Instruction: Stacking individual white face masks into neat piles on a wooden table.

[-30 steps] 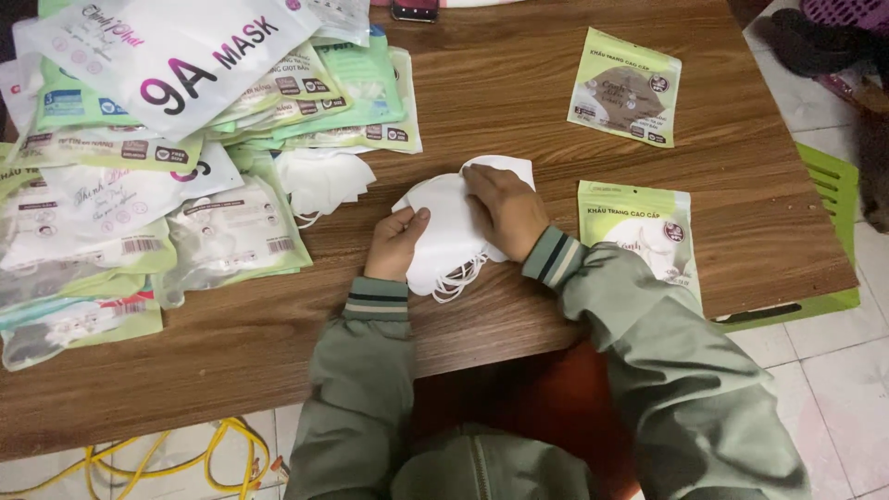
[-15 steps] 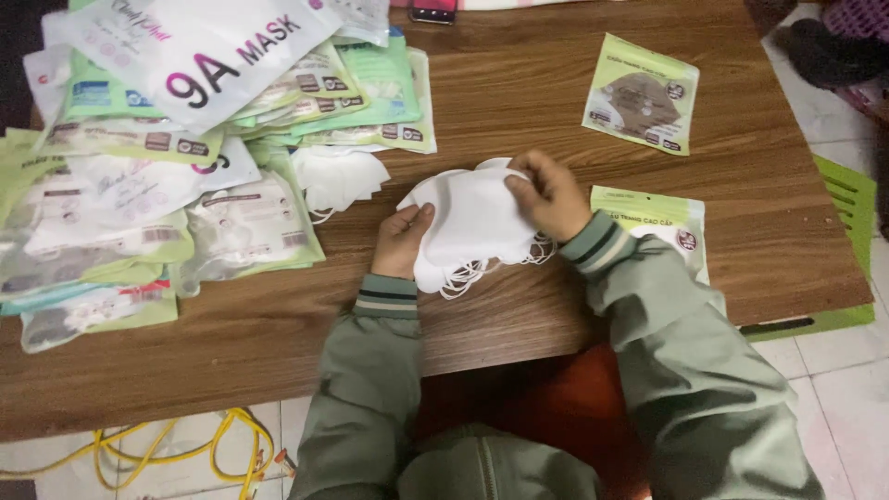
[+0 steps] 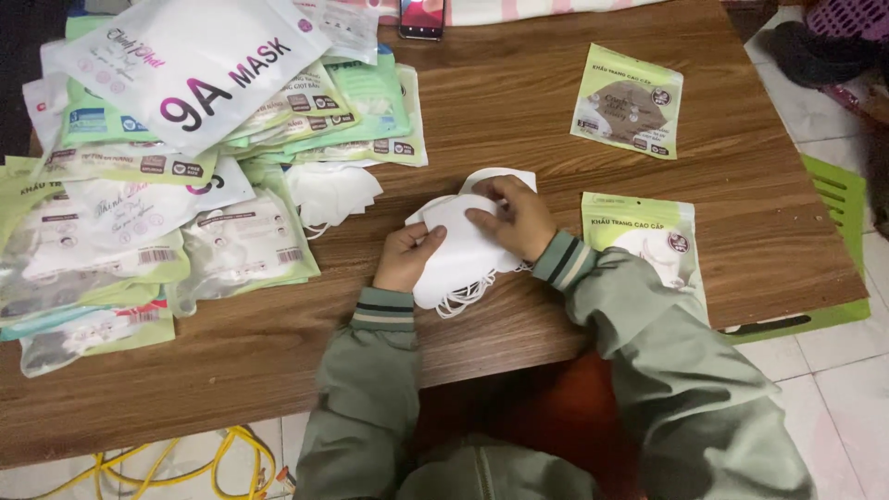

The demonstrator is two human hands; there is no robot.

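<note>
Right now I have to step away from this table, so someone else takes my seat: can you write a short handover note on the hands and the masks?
Left hand: grips the left edge of the stack of white masks.
Right hand: presses flat on top of the stack.
The stack lies on the wooden table, ear loops trailing at its near edge.
Done: filled mask packets piled at left.
Left: the stack is unpacked; a second loose pile of masks sits beside it; a green pouch lies by the right sleeve, another pouch farther back.
</note>
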